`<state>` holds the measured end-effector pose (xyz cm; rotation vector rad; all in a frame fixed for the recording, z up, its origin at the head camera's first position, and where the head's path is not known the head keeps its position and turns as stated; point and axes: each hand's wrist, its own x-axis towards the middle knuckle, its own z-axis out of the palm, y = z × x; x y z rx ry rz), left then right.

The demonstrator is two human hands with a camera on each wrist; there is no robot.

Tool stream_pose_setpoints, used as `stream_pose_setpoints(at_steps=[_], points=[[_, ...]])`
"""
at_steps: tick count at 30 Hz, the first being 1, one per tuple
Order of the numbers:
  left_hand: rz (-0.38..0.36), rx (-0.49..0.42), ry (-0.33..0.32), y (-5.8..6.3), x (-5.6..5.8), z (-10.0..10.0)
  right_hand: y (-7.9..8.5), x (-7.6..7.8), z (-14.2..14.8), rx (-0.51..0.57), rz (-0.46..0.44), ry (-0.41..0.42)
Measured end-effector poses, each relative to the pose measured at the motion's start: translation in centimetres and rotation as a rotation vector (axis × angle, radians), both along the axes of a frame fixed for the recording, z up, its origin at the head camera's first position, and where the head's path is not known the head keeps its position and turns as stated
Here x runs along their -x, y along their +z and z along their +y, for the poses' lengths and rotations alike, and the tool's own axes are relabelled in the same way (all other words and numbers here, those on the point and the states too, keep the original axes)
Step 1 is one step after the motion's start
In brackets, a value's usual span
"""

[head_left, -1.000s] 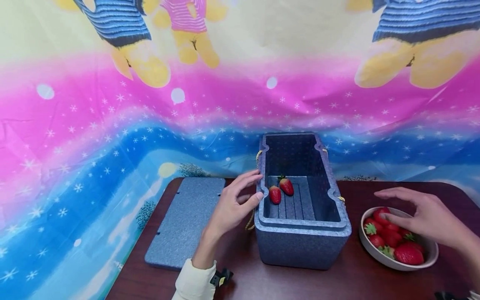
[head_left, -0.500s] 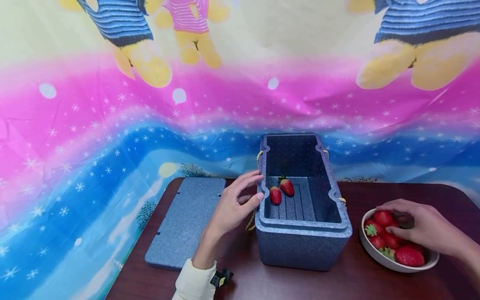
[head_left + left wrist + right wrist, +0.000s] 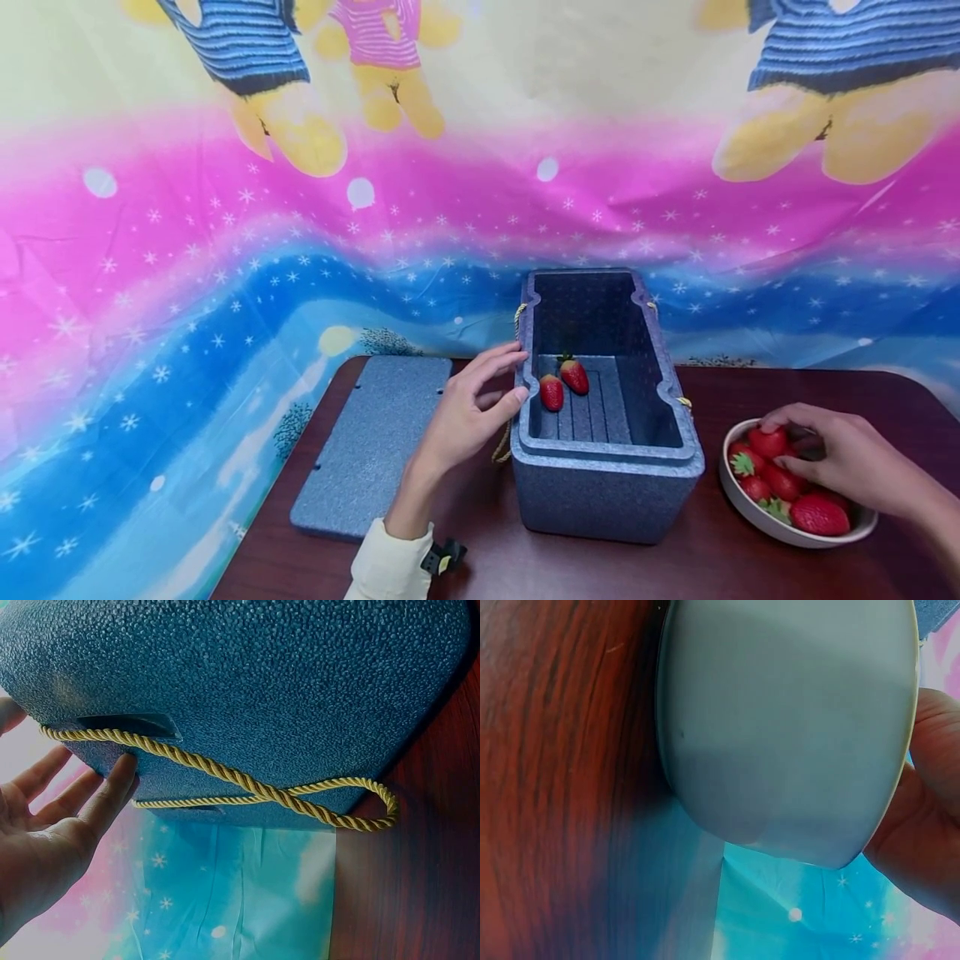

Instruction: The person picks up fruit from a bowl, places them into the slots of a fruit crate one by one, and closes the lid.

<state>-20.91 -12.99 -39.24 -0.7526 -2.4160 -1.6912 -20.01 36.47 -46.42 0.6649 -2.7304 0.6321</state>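
Note:
My left hand [image 3: 468, 408] rests against the left rim of a dark grey foam box [image 3: 596, 492], fingers extended along it. The left wrist view shows those fingers [image 3: 112, 787] at the box wall, by a gold rope handle [image 3: 225, 774]. Two strawberries [image 3: 574, 377] lie on the box floor. To the right, a pale bowl [image 3: 738, 508] holds several more strawberries [image 3: 820, 514]. My right hand [image 3: 855, 458] reaches over its far rim and pinches a strawberry [image 3: 768, 442] between thumb and fingers. In the right wrist view the bowl wall hides the fingertips.
A flat grey foam lid [image 3: 367, 450] lies on the dark wooden table [image 3: 585, 575], left of the box. Behind the table hangs a colourful printed cloth [image 3: 450, 200].
My right hand has come down into the bowl and its fingers have closed in on a strawberry. The left hand stays at the box rim.

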Motion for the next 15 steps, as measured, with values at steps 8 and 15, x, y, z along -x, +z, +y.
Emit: stream_pose_setpoints(at_steps=[8, 15], points=[[0.008, -0.01, -0.004, -0.3, 0.1, -0.1, -0.2, 0.1, 0.0, -0.016, 0.066, 0.009], [0.01, -0.011, -0.009, -0.1, 0.1, -0.1, 0.9, 0.0, 0.0, -0.06, 0.052, -0.059]])
